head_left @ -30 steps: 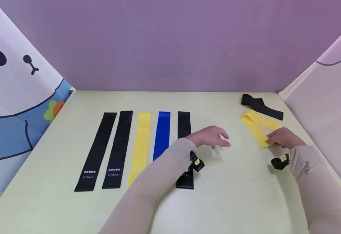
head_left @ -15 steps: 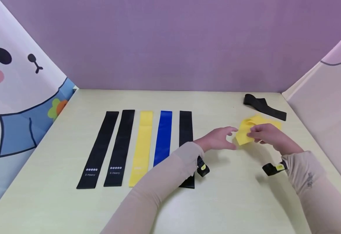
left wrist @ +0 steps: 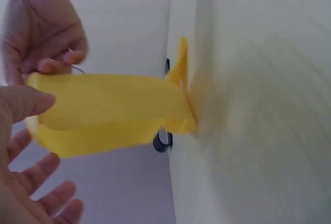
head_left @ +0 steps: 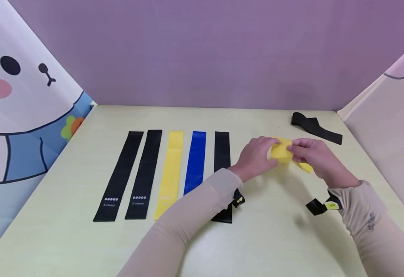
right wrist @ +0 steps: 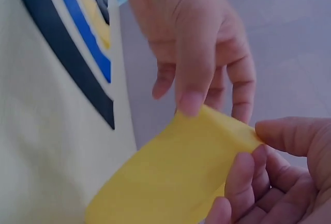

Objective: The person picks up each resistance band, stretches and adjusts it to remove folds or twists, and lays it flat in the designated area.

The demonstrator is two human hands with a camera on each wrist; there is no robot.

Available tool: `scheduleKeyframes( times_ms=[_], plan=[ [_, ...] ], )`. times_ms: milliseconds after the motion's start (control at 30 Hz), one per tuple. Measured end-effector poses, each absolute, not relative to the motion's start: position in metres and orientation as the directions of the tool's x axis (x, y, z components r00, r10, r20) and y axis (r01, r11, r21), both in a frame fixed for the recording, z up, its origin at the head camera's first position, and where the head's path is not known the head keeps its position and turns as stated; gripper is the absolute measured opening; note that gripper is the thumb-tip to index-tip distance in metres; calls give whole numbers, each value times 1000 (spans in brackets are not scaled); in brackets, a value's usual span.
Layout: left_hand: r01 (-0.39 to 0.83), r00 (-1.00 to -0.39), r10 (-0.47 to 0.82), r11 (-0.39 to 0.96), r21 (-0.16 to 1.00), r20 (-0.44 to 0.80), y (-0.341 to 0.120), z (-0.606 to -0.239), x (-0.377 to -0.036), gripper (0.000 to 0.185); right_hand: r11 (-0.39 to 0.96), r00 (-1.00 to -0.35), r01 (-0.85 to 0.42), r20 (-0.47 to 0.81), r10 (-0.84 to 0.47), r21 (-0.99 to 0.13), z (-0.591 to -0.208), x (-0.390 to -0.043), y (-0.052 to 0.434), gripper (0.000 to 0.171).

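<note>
A yellow resistance band (head_left: 281, 153) hangs between both hands above the right part of the table. My right hand (head_left: 313, 158) pinches its upper end between thumb and fingers, as the right wrist view shows. At the same end, my left hand (head_left: 254, 157) has its thumb on the band and its index finger on the other side; the other fingers are spread. In the left wrist view, the looped band (left wrist: 111, 97) slants away from the hands, its far end twisted close to the tabletop.
Resistance bands lie flat in a row: two black ones, a yellow one (head_left: 170, 169), a blue one (head_left: 196, 161) and a black one (head_left: 222, 150) partly under the left arm. A twisted black band (head_left: 318, 130) lies at the back right. A purple partition (head_left: 202, 54) stands behind the table.
My right hand has lifted the yellow band off the table and brought it leftward. My left hand has moved right and now meets the band's end.
</note>
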State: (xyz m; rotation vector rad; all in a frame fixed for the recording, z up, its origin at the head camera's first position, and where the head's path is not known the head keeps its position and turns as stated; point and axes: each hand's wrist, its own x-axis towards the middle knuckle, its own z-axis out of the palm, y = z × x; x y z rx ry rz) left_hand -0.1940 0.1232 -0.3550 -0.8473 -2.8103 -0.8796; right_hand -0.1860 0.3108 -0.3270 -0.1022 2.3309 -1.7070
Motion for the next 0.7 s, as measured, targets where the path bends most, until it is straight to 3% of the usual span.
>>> scheduleKeyframes(
  times_ms=[300, 467, 700],
  plan=[
    [704, -707, 520, 576, 414, 480, 106, -354, -194, 29, 249, -975, 37, -90, -203, -968, -320, -179, 305, 26],
    [720, -685, 488, 568, 398, 541, 102, -351, -195, 23, 218, -975, -31, -18, -221, -975, -322, -177, 301, 19],
    [695, -717, 442, 512, 505, 540, 97, -339, -198, 21, 360, -979, -190, 147, -142, -913, -318, -177, 295, 15]
  ],
)
